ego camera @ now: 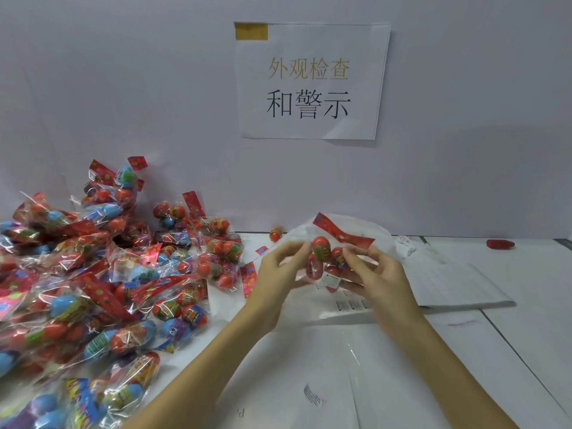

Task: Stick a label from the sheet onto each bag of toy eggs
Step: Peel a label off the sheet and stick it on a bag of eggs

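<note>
Now, bag: being held up above the label sheet, red eggs inside, small white label on its lower face.
Left hand: fingers pinching the bag's left edge.
Right hand: fingers curling round its right side.
Bag pile: lying left of the sheet.
Wall sign: hanging behind.

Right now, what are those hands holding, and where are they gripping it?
Both hands hold one clear bag of toy eggs above the table: left hand pinches its left side, right hand its right side.
</note>
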Tool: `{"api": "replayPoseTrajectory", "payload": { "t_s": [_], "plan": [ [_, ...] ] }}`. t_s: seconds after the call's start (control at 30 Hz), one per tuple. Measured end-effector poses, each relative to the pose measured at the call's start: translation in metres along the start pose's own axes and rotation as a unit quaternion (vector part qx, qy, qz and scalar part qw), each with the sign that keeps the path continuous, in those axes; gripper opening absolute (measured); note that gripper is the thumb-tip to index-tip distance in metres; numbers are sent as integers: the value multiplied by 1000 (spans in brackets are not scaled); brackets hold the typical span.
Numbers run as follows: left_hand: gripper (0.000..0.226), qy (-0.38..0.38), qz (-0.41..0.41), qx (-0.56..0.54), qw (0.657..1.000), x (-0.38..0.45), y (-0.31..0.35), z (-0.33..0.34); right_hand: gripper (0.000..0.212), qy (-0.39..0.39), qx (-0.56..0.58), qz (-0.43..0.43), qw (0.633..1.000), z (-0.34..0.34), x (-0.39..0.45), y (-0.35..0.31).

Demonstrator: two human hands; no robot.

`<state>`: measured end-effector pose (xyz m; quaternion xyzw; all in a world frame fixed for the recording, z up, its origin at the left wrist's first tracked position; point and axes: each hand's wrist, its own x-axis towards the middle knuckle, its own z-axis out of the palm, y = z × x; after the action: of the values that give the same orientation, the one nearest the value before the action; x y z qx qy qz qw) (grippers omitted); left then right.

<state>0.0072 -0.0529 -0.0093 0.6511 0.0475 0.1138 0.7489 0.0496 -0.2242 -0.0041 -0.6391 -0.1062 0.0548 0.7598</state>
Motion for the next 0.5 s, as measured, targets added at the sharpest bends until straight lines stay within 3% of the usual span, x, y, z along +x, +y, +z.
{"api": "replayPoseTrajectory", "payload": {
  "t_s": [0.07, 0.17, 0.37, 0.5],
  "plan": [
    [30, 35, 40, 70, 996, 1, 4, -4, 14, -18, -67, -13, 998, -4, 0, -3],
    [28, 20, 27, 24, 999, 2, 9, -8, 19, -48, -94, -26, 994, -3, -2, -4],
    [24, 31, -7, -87, 996, -1, 2, -5, 32, -47, 3, 12, 999, 10, -3, 1],
    [30, 53, -12, -69, 996, 2, 3, -11, 32, -56, 18, 10, 998, 5, -3, -2]
  ]
}}
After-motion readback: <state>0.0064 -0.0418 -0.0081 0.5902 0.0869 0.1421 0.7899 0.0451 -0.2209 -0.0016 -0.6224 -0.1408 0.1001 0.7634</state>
